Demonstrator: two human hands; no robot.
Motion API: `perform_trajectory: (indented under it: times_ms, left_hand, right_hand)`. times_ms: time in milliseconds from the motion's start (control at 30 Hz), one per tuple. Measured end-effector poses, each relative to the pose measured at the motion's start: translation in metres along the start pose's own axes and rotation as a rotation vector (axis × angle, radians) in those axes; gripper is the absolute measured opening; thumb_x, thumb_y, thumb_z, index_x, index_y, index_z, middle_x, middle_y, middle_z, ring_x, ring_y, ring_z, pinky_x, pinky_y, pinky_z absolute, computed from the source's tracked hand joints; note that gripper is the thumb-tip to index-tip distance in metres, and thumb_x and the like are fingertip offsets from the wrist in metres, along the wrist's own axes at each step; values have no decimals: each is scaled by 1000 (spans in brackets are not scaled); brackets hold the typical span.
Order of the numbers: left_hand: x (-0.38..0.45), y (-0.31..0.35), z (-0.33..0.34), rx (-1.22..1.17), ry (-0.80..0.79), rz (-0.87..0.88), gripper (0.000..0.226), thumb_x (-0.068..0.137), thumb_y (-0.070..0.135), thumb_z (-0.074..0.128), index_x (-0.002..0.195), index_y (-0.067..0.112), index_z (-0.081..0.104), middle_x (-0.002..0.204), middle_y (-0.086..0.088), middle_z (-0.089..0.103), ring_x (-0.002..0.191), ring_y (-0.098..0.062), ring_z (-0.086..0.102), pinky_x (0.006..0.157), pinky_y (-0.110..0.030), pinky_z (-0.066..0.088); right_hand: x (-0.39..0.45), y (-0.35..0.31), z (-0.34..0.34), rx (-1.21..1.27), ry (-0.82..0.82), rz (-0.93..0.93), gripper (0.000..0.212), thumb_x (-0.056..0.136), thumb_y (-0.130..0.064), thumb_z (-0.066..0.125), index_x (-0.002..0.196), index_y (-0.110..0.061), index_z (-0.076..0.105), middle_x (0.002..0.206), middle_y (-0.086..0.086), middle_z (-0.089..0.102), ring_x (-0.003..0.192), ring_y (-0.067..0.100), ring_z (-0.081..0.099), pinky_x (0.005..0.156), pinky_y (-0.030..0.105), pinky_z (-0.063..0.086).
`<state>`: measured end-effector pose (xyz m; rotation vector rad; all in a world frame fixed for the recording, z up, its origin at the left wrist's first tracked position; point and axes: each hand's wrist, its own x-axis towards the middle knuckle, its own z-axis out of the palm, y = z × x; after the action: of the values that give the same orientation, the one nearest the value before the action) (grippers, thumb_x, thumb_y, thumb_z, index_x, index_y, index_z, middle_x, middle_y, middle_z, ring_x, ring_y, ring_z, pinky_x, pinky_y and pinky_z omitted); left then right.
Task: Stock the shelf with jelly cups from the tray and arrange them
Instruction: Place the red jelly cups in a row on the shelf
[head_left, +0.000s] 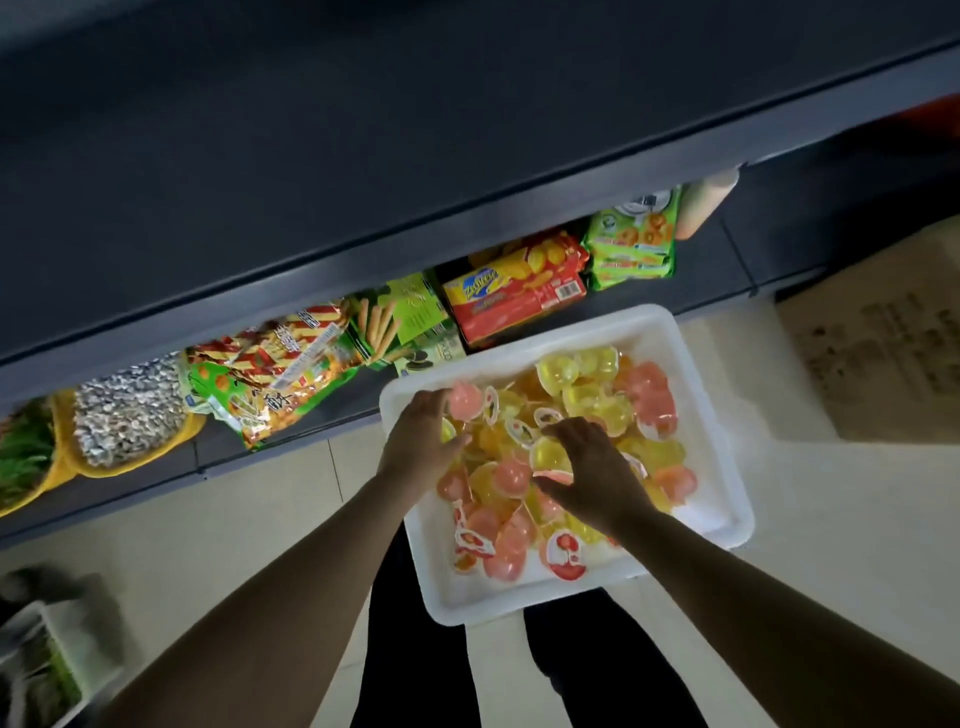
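Dozens of jelly cups (587, 415), glossy translucent plastic, pink, yellow and orange, heaped every which way in a white plastic tray (722, 467) with rounded corners and a raised rim. Rectangular tray, long axis running from near-left to far-right, skewed against the shelf line, set on pale floor tiles (831, 519) just before the bottom shelf (291, 431). Cups mostly tipped on their sides or domes up, printed foil lids facing all ways; no common direction to be told.

Left hand (421, 436) at the tray's far-left corner, fingers curled round one pink cup (465, 402), rounded body pointing away toward the shelf. Right hand (589, 465) spread low over the middle of the heap, fingers straight and splayed, fingertips touching a yellow cup (548, 452) and a pink-edged lid beneath; gripping nothing as far as can be seen.

Behind, on the dark grey metal shelf: crinkly red-and-yellow striped snack bags (270, 358), a green biscuit-stick box (400, 317), a red biscuit pack (514, 291), green packs (631, 244) stacked at the right. Brown cardboard carton (883, 338) right of the tray, well apart from it.
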<state>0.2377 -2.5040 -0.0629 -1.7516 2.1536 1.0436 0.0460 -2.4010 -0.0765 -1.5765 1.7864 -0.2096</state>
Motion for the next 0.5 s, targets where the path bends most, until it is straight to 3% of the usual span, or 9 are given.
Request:
perform_trajectory:
  times_ms: [100, 267, 500]
  left_hand:
    - [23, -11, 19, -5, 2, -13, 61, 85, 27, 67, 138, 14, 39, 129, -10, 47, 118, -24, 48, 93, -31, 40]
    - [53, -21, 43, -47, 11, -76, 63, 81, 28, 70, 135, 12, 42, 123, -12, 51, 112, -27, 52, 89, -35, 44]
    - [74, -19, 62, -192, 128, -181, 48, 81, 21, 70, 120, 8, 46, 118, -13, 58, 103, -30, 58, 76, -30, 42]
  right_hand:
    - [-6, 17, 29, 24, -15, 126, 61, 84, -42, 66, 135, -15, 46, 138, 4, 46, 130, 22, 39, 109, 36, 34]
    - [-10, 25, 56, 245, 86, 417, 65, 76, -37, 75, 129, -12, 47, 124, 5, 52, 113, 22, 52, 92, 34, 47]
    - [-5, 22, 73, 405, 165, 608, 75, 69, -41, 80, 127, -12, 42, 112, 7, 62, 100, 26, 63, 80, 41, 57]
